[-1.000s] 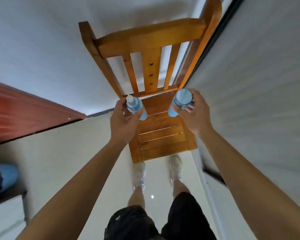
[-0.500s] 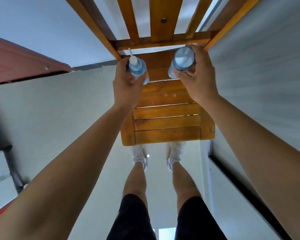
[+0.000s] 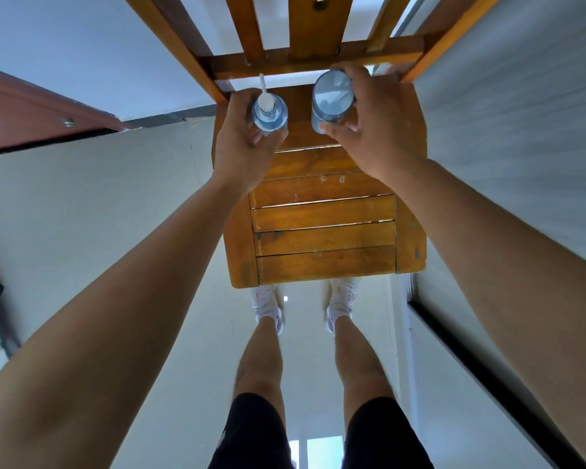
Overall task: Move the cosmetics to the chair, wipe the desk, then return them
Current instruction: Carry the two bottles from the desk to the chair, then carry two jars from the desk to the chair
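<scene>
The left hand [image 3: 241,147] curls round a pump bottle [image 3: 270,116] and the right hand [image 3: 379,137] round a capped bottle [image 3: 332,94], both at the rear of the chair [image 3: 322,238] seat, just before the backrest slats [image 3: 310,25]. A wall [image 3: 521,113] stands close on the right.

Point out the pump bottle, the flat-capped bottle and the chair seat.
pump bottle [image 3: 275,119], head view, blue shoulder beside the pump
flat-capped bottle [image 3: 333,93], head view, middle of its cap
chair seat [image 3: 323,242], head view, bare front slat
</scene>
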A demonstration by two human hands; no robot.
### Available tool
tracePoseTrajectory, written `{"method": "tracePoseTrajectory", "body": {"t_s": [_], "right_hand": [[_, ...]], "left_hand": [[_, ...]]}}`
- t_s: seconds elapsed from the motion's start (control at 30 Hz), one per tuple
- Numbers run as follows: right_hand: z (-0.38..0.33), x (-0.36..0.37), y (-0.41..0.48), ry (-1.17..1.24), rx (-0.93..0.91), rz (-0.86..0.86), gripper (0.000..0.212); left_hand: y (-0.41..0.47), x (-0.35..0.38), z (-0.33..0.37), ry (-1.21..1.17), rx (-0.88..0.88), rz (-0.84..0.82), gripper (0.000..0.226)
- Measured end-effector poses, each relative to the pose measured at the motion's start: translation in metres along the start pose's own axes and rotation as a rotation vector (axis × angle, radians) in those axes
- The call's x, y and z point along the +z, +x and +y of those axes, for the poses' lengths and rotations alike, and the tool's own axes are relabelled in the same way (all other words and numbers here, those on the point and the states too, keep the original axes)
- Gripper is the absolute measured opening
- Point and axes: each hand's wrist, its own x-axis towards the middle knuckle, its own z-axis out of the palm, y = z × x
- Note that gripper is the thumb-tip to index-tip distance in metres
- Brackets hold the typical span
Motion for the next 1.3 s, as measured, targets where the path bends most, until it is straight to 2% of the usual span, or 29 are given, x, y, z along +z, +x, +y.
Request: {"method": "tracePoseTrajectory", "body": {"t_s": [0.13, 0.23, 0.3, 0.4, 0.57, 0.73, 0.83, 0.97, 1.13, 1.23, 1.3], "right_hand": [[0.008, 0.003, 0.002, -0.153, -0.003, 0.029, 0.080], [0.006, -0.006, -0.006, -0.223, 0.067, -0.054, 0.098], [-0.003, -0.020, -0.022, -0.175, 0.071, -0.007, 0.093], [-0.030, -0.052, -0.054, -0.189, 0.009, 0.154, 0.079], [-0.102, -0.127, -0.070, -0.237, -0.114, 0.281, 0.072], [-0.226, -0.195, -0.057, -0.115, -0.427, 0.457, 0.070], [-0.314, -0.230, -0.061, -0.090, -0.674, 0.507, 0.071], [-0.422, -0.263, -0.092, -0.073, -0.884, 0.500, 0.079], [-0.556, -0.253, -0.160, -0.014, -1.184, 0.502, 0.089], [-0.640, -0.204, -0.222, 0.027, -1.303, 0.491, 0.087], [-0.693, -0.157, -0.273, 0.055, -1.353, 0.423, 0.086]], "left_hand": [[0.000, -0.006, 0.004, 0.084, -0.023, -0.050, 0.063], [-0.013, -0.015, 0.008, 0.159, 0.020, -0.021, 0.073], [-0.032, -0.025, 0.016, 0.219, 0.062, 0.077, 0.070], [-0.067, -0.047, 0.036, 0.365, 0.137, 0.254, 0.064], [-0.122, -0.123, 0.107, 0.476, 0.287, 0.397, 0.057], [-0.207, -0.244, 0.177, 0.679, 0.424, 0.700, 0.055], [-0.272, -0.310, 0.202, 0.809, 0.316, 0.887, 0.056], [-0.365, -0.375, 0.219, 0.832, 0.180, 1.086, 0.057], [-0.492, -0.450, 0.189, 0.839, 0.088, 1.281, 0.059], [-0.589, -0.491, 0.139, 0.863, -0.011, 1.370, 0.061], [-0.662, -0.514, 0.094, 0.872, -0.102, 1.389, 0.062]]}}
